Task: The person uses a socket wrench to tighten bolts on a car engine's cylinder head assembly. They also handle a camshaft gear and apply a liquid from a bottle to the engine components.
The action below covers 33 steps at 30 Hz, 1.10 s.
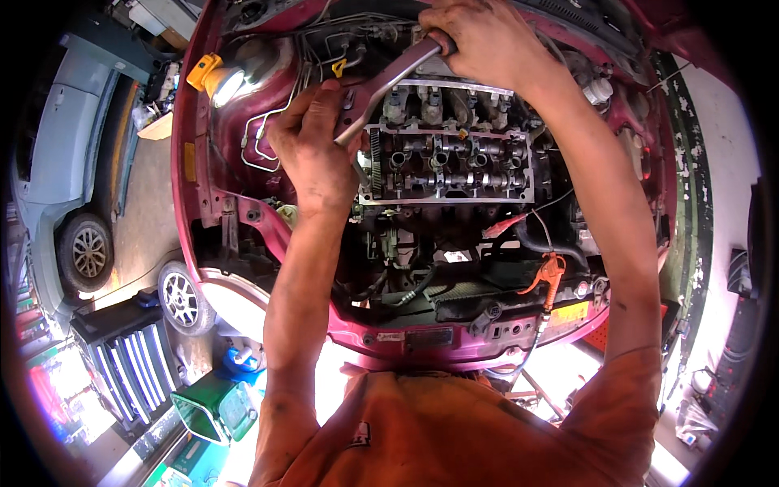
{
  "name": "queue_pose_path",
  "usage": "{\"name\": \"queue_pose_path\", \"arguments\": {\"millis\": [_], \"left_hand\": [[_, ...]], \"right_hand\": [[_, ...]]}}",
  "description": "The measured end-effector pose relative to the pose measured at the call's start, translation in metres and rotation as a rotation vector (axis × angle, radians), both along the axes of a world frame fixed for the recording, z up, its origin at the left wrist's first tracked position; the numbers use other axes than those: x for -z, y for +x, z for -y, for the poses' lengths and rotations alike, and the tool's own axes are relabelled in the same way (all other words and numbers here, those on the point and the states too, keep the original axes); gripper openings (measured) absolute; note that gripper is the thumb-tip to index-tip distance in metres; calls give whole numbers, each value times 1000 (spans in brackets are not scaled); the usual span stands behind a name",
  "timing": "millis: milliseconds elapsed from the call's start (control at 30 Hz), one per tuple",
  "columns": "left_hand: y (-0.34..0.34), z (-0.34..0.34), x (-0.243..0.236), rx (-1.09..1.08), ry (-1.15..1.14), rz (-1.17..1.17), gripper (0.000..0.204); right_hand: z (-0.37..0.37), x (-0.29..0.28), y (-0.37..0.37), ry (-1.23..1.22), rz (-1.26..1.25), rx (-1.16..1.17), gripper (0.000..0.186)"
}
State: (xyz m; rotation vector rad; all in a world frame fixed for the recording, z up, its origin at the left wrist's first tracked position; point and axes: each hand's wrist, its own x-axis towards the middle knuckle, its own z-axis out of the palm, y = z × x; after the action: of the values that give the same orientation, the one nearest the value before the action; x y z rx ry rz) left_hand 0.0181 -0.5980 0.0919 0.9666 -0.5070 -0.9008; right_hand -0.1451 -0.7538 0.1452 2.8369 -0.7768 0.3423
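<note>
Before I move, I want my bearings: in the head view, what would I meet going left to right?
Light blue car → yellow work lamp → left hand → metal bar → right hand → orange air gun.

Long tool [404, 66]: silver-grey
Engine top [446, 200]: silver rim around grey and darker metal
Toothed wheel [376, 164], engine's left: fine dark and light stripes
Open car's near edge [454, 355]: pinkish red
Lamp [205, 71], far left: yellow housing, glaring white face
Pull ring [338, 68], far: bright yellow
Air gun [552, 272], right: orange
Sticker [570, 312], near right: yellow
Shirt [462, 438]: orange, small pale-and-dark patch
Other car [69, 154], left: pale grey-blue
Grille [134, 369], near left: black, white stripes
Bin [192, 424], near left: green
Strip [691, 243], right: dark green, white blotches
</note>
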Motion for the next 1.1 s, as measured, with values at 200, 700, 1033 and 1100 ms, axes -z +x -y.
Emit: {"name": "queue_pose_path", "arguments": {"millis": [200, 700, 1033, 1100], "left_hand": [[-3, 0, -3, 30, 35, 129, 23], [-29, -10, 5, -108, 6, 261, 25], [-20, -7, 12, -112, -36, 104, 28], [-17, -7, 11, -77, -56, 101, 28]], "right_hand": [[-23, -8, -8, 54, 34, 126, 11], [5, 5, -13, -212, 150, -167, 15], [-27, -16, 0, 37, -208, 239, 24], [-30, -19, -1, 48, -177, 239, 24]]}}
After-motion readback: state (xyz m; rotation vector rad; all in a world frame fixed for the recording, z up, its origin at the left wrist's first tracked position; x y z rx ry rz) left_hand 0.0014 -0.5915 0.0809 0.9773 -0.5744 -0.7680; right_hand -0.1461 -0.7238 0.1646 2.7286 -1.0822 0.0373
